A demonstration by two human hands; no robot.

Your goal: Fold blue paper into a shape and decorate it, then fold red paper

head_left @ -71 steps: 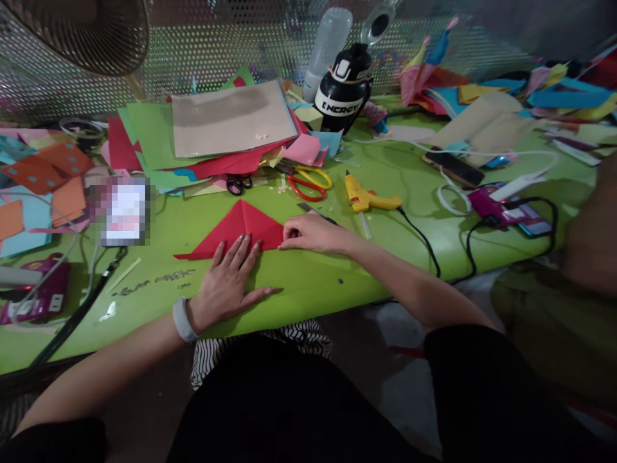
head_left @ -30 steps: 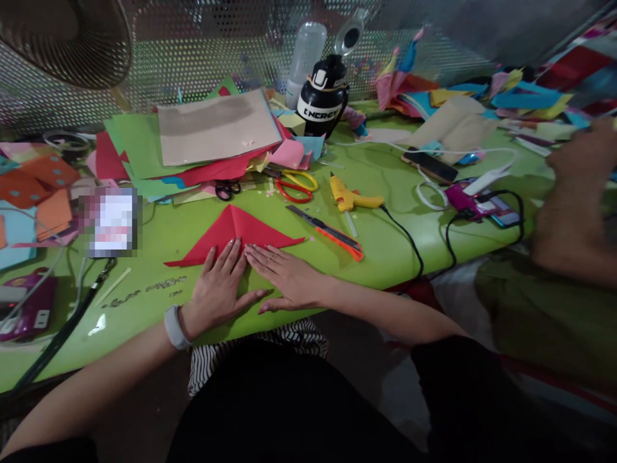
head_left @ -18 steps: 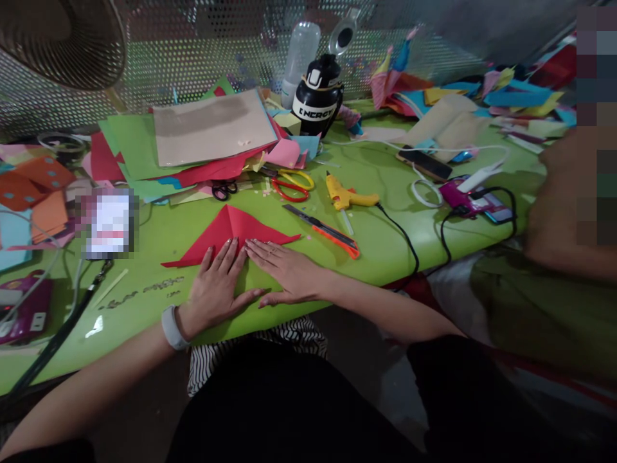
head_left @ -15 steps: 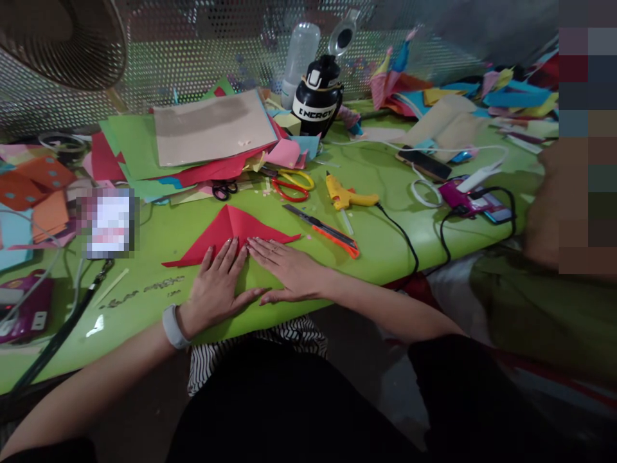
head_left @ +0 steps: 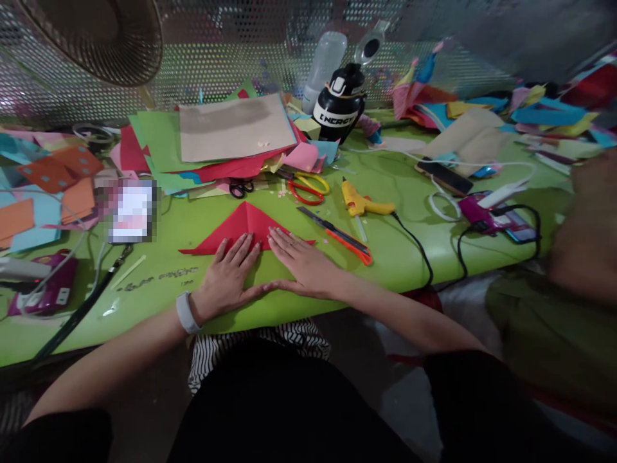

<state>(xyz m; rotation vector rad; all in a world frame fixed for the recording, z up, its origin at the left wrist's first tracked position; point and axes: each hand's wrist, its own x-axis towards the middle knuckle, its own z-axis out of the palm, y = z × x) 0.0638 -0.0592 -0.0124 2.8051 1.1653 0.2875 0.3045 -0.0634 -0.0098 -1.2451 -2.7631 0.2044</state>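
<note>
A red sheet of paper (head_left: 245, 223), folded into a wide triangle with its peak pointing away from me, lies on the green table (head_left: 270, 308). My left hand (head_left: 229, 273) rests flat on its lower edge, left of the middle, fingers stretched out. Flat on the right part of that edge is my right hand (head_left: 303, 263), its fingers extended too. The two thumbs meet or nearly meet below the paper. Just right of the paper is an orange-handled utility knife (head_left: 342, 238). Beyond it sits a yellow glue gun (head_left: 364, 200).
Scissors with red and yellow handles (head_left: 308, 188) lie before a stack of coloured paper (head_left: 231, 132). A black bottle (head_left: 339, 109) stands behind. A phone (head_left: 131, 212) is at left, a purple power strip (head_left: 51, 280) nearer the edge. Another person's arm (head_left: 585, 231) is at right.
My right hand has shifted right along the paper's lower edge, away from the left hand's fingers. The left hand stays on the paper. The whole view has shifted slightly.
</note>
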